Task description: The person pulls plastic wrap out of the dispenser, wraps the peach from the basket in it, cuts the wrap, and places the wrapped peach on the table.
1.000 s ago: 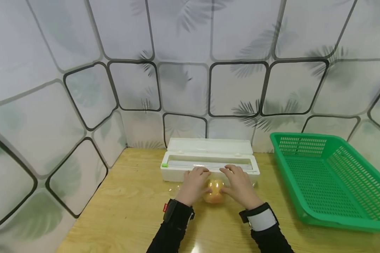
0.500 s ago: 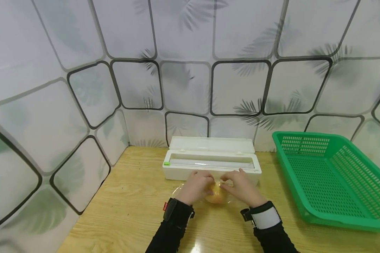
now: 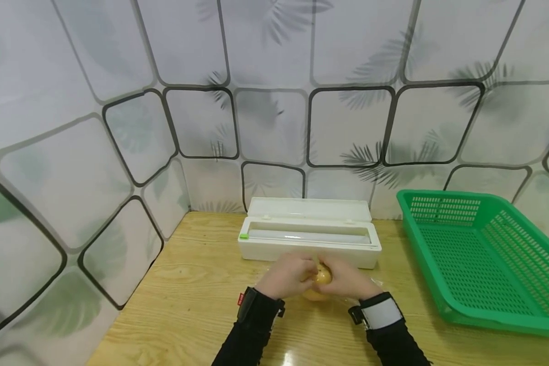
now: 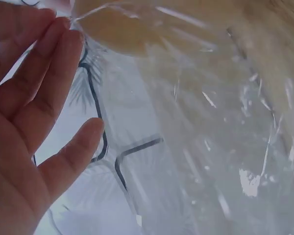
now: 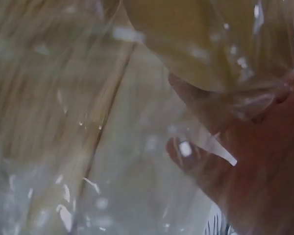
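Observation:
A round yellow-orange fruit (image 3: 323,275), its kind unclear, is held between both hands just in front of a white cling film dispenser (image 3: 279,251). Clear cling film (image 4: 210,122) lies over the fruit and spreads out loosely around it. My left hand (image 3: 287,277) bends its fingers at the fruit's left side; the left wrist view shows fingertips (image 4: 66,34) meeting where creases of film converge, with one digit apart. My right hand (image 3: 347,279) curls round the fruit's right side, film lying across its fingers (image 5: 201,105). The fruit's lower part is mostly hidden.
The dispenser's lid (image 3: 308,208) stands up at the back, showing the white film roll (image 3: 308,236) inside. A green plastic basket (image 3: 423,264) stands to the right on the wooden table (image 3: 201,284). A patterned wall covering (image 3: 270,127) rises behind and to the left.
Both hands have closed in on the fruit from its two sides; their fingers, spread above it a second ago, now bend against it. The view has shifted slightly.

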Motion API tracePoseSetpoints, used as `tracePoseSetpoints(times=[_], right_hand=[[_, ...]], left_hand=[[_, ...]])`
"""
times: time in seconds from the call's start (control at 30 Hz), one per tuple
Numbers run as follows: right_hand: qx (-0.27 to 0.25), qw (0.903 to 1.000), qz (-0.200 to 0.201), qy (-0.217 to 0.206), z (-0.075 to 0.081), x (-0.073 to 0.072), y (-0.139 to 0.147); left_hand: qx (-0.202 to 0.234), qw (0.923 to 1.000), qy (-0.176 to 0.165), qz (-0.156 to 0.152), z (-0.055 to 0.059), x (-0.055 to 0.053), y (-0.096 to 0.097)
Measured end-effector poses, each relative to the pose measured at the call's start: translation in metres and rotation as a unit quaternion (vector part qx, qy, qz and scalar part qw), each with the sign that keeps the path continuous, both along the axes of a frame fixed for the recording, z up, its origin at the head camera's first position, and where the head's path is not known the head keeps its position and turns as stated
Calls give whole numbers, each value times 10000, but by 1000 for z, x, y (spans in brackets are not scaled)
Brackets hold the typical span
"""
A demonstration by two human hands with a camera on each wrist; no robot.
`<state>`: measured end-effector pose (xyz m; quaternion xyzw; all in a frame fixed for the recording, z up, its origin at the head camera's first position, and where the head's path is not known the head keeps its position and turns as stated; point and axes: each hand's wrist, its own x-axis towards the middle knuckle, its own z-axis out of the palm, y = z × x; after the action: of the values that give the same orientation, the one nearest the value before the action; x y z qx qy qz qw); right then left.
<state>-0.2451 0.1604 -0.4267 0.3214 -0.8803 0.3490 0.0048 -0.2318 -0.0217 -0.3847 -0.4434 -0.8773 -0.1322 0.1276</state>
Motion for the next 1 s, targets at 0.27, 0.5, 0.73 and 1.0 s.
tracePoseSetpoints(times=[0.27, 0.5, 0.73, 1.0], right_hand=[[-24, 9997, 164, -187, 0, -1, -3], [-111, 9840, -1148, 1355, 32, 12, 0], [-1328, 8816, -2608, 3702, 70, 17, 7], [-1761, 8346, -2519, 4571, 77, 21, -7]], left_hand=[[758, 9969, 202, 40, 8, 6, 0], [1802, 9813, 648, 174, 22, 17, -3], [2602, 9543, -103, 1466, 31, 19, 9], [4173, 8608, -2571, 1372, 26, 7, 31]])
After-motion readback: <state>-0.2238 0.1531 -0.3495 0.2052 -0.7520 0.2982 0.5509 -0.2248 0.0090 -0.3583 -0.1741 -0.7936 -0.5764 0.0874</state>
